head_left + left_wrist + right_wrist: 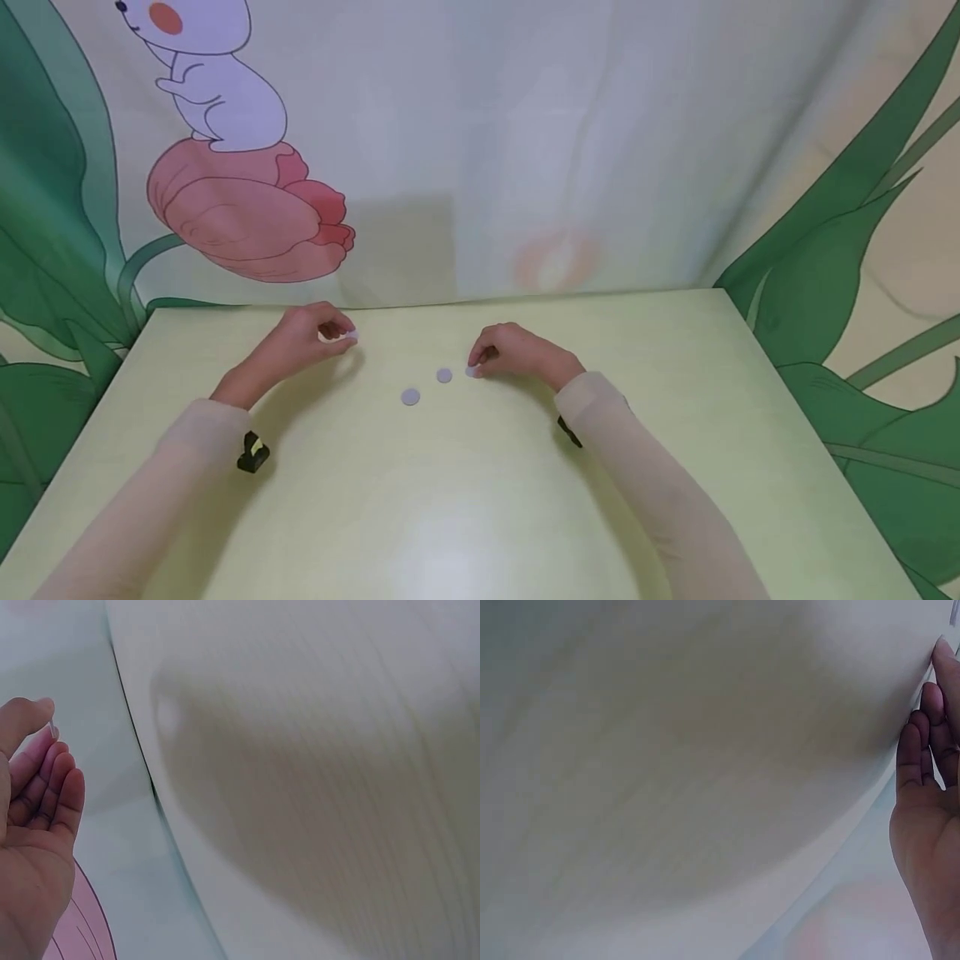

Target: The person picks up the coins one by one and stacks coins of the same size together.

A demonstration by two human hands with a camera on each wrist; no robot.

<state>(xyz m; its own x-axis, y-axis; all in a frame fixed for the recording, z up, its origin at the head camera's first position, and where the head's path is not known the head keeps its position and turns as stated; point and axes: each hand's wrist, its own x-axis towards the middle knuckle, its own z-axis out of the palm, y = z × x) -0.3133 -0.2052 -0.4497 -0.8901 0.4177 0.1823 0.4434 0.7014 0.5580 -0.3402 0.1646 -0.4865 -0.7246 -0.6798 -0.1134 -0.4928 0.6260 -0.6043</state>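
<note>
Between thumb and fingertips, my left hand (311,340) pinches a small pale round disc (352,335) above the table, left of the middle. The left wrist view shows that disc (52,729) edge-on, a thin sliver at the thumb tip. My right hand (517,350) is low over the tabletop, its thumb and fingers gripping another pale disc (471,372), partly covered by the fingertips. Two more flat discs lie on the table between the hands: one (444,376) close to the right fingertips, the other (410,397) nearer to me and further left.
The pale yellow-green table (450,500) ends at a back edge just beyond both hands. Behind it hangs a white curtain (510,150) printed with a pink flower and a white animal. Green printed leaves (810,292) flank the table.
</note>
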